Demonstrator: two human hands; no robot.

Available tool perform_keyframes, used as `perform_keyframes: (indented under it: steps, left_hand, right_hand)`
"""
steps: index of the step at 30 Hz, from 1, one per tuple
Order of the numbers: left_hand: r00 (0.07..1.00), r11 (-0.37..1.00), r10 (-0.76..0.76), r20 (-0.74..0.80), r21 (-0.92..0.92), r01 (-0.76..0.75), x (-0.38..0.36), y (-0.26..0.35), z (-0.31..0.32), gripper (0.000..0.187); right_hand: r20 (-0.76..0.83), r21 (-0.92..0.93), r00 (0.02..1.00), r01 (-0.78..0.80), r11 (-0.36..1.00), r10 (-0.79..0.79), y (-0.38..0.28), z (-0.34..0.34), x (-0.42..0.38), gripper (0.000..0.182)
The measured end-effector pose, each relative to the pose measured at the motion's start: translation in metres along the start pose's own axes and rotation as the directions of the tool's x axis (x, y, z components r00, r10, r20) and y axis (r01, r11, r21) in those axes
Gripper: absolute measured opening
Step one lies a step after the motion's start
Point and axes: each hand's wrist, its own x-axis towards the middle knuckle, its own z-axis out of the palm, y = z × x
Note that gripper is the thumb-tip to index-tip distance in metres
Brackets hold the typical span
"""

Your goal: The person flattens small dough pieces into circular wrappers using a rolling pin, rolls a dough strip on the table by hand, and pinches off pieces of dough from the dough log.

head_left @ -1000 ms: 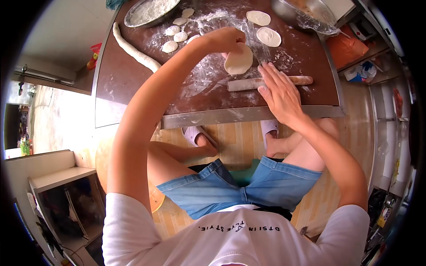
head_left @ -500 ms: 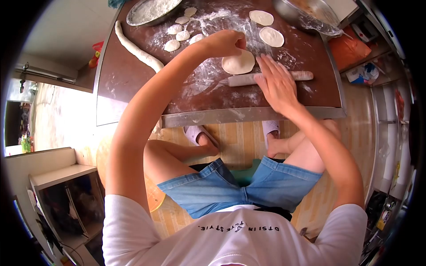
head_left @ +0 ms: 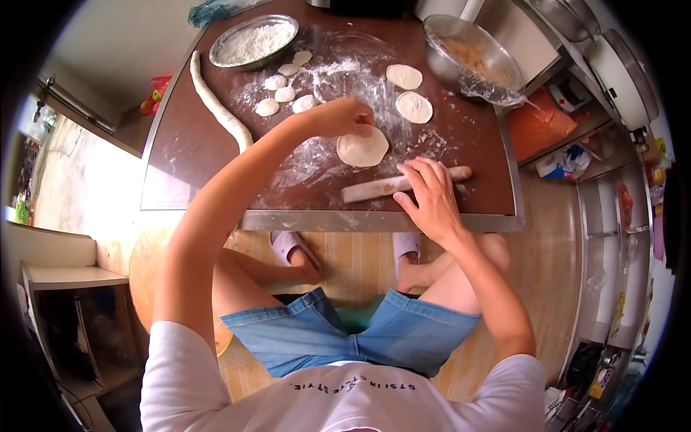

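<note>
My left hand (head_left: 348, 118) is closed, its fingertips pinching the far edge of a flat round dough wrapper (head_left: 363, 148) on the brown table. Nearer to me lies a floured wooden rolling pin (head_left: 374, 189), slightly slanted. My right hand (head_left: 433, 198) is laid over its right part, fingers bent across the top and thumb on the near side. A gap separates the pin from the wrapper. Two rolled wrappers, one of them the nearer wrapper (head_left: 414, 107), lie beyond my right hand. Several small flattened dough pieces (head_left: 285, 94) sit left of my left hand.
A metal bowl of flour (head_left: 255, 43) stands at the back left. At the back right is a bowl of filling (head_left: 475, 57) with plastic wrap round its rim. A long dough rope (head_left: 216, 104) lies along the left side. The table's metal edge (head_left: 309, 220) runs in front of me.
The rolling pin has come toward me, away from the wrapper it was beside. My right fingers are more bent. My left hand stays at the wrapper's far edge. The camera view has shifted.
</note>
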Motion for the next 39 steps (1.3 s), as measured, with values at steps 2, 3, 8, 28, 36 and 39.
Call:
perform_keyframes:
  steps: [2, 3, 8, 28, 36, 39]
  left_hand:
    - [1.0, 1.0, 0.011, 0.029, -0.02, -0.011, 0.012, 0.005, 0.003, 0.02]
    - [0.998, 0.998, 0.042, 0.039, -0.041, -0.04, 0.023, 0.005, 0.008, 0.02]
    - [0.981, 0.966, -0.044, -0.191, -0.26, -0.008, 0.114, 0.018, 0.035, 0.022]
    - [0.967, 0.855, -0.144, -0.21, 0.466, 0.229, -0.014, -0.055, -0.059, 0.021]
    - [0.925, 0.95, -0.048, -0.377, 0.27, 0.159, -0.027, -0.047, -0.031, 0.016]
    - [0.932, 0.931, 0.028, -0.361, 0.35, 0.108, -0.029, -0.054, -0.024, 0.023]
  right_hand:
    - [-0.017, 0.067, 1.0, 0.01, 0.998, -0.009, 0.012, -0.007, 0.001, 0.04]
    - [-0.021, 0.074, 0.999, 0.035, 0.997, -0.033, 0.018, -0.004, 0.0, 0.039]
    - [-0.045, 0.117, 0.998, 0.041, 0.992, -0.036, 0.016, -0.002, 0.0, 0.035]
    - [-0.032, 0.202, 0.998, 0.068, 0.977, -0.062, 0.004, -0.005, 0.002, 0.037]
    - [-0.039, 0.208, 0.997, 0.074, 0.975, -0.068, 0.002, -0.005, 0.004, 0.037]
    - [-0.03, 0.207, 0.997, 0.076, 0.975, -0.072, 0.002, -0.005, 0.004, 0.038]
